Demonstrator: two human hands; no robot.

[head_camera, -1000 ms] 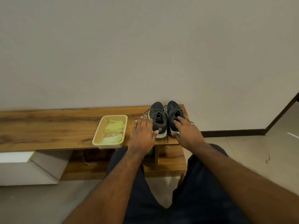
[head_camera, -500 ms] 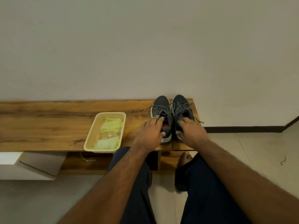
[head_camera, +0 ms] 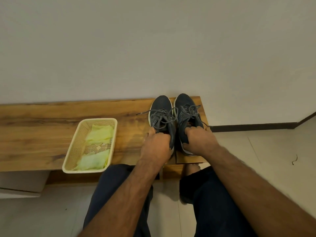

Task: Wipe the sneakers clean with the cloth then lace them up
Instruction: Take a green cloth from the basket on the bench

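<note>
Flanking sneakers (head_camera: 174, 115), basket (head_camera: 75, 147), cloths (head_camera: 100, 134)

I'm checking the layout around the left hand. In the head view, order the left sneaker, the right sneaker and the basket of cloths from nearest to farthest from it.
1. Left sneaker: gripped by the left hand.
2. Right sneaker: just beside, to the right.
3. Basket: farthest, off to the left on the bench.

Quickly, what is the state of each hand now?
Left hand: grips the heel of the left sneaker.
Right hand: grips the heel of the right sneaker.
</note>
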